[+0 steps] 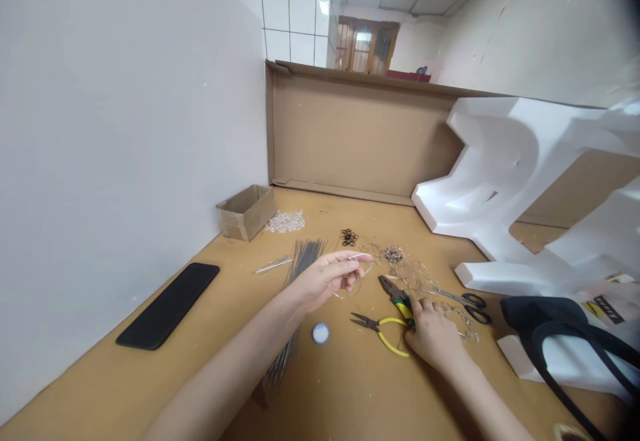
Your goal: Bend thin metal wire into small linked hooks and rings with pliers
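My left hand [327, 277] is raised a little above the wooden table [210, 361], its fingers pinched on a thin silver wire [356, 257] bent into a loop. My right hand [433, 334] rests on the table with its fingers closing round the green-and-yellow handle of a pair of pliers [395, 297]. A second, yellow-handled pair of pliers [380, 331] lies just left of that hand. A tangle of wire rings and chain [410, 271] lies beyond both hands, beside small black-handled scissors [467, 301].
A black phone [167, 304] lies at the left. A bundle of thin rods [300, 274], a white cap [321, 333], black rings [349, 236], clear beads [285, 221] and a small cardboard box [246, 211] sit nearby. White foam blocks [505, 181] and a black bag [560, 334] crowd the right.
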Demonstrator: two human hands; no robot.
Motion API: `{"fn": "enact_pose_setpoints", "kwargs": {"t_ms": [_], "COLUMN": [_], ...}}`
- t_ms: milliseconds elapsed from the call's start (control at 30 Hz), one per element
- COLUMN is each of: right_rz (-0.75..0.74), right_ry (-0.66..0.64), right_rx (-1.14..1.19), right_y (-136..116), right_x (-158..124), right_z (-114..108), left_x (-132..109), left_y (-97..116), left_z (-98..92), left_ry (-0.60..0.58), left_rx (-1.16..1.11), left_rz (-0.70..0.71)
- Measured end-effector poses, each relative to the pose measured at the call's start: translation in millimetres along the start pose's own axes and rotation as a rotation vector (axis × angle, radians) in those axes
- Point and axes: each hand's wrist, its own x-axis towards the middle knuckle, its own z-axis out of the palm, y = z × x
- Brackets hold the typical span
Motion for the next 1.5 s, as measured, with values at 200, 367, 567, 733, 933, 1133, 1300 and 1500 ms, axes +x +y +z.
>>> {"fn": "enact_pose_setpoints", "kwargs": {"t_ms": [200, 367, 567, 733, 933, 1133, 1300, 1500], "right_rz": [0.049, -0.065, -0.25, -0.341, -0.338, -0.314, -0.313, -0.326], "right_ry": [-0.001, -0.186, -0.623, -0.406, -0.265, -0.07, -0.111, -0.094], "right_rx": [0.223, 0.97, 1.433, 1.326, 1.195, 0.691, 0.531, 0.532], "right_y": [14, 26, 3, -12, -16, -11, -7, -7], "right_x": [8, -12, -43, -39, -35, -33, -33, -34], "right_z": [-3, -38, -84, -77, -73, -76, -75, -74], "left_x": [-4, -7, -9, -11, -9, -4, -4, -4], "left_y": [5, 10, 14, 13, 9, 9, 9, 8], "left_z": [4.0, 7.3, 12.4, 12.3, 7.0, 4.0, 5.8, 10.5], "left_ry": [-0.028, 0.024, 0.087, 0.062, 0.057, 0.042, 0.033, -0.023], "left_rx": [0.242, 0.516, 0.784, 0.919, 0.855, 0.703, 0.707, 0.648], "left_rz": [-0.028, 0.063, 0.157, 0.191, 0.158, -0.011, -0.048, -0.098]}}
